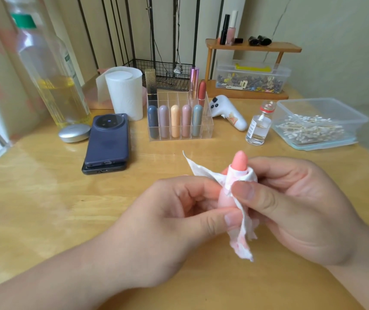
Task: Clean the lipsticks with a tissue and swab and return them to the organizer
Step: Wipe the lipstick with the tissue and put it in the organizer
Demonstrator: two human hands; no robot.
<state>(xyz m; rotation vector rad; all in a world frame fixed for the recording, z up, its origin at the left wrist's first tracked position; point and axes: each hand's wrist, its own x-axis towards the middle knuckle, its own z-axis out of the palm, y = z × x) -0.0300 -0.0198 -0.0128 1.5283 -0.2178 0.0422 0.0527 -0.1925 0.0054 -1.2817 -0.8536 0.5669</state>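
head view: left hand [179,211] grips lipstick [240,161] base
right hand [291,204]: pinches tissue [244,231] round its collar
tip: twist gently (bullet likely soft)

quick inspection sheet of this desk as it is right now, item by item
surface: wooden table, glossy
job's things: uncapped pink lipstick with stained tissue wrapped round it; organizer holds five capped lipsticks in front row; open swab box, small bottle, tissue roll
clutter: two stacked phones, silver compact, large bottle, white handheld device
grippers: left hand grips the lipstick; right hand pinches the tissue round it
cables: thin black cords hang behind the wire basket
surroundings: wooden shelf with cosmetics, clip box beneath
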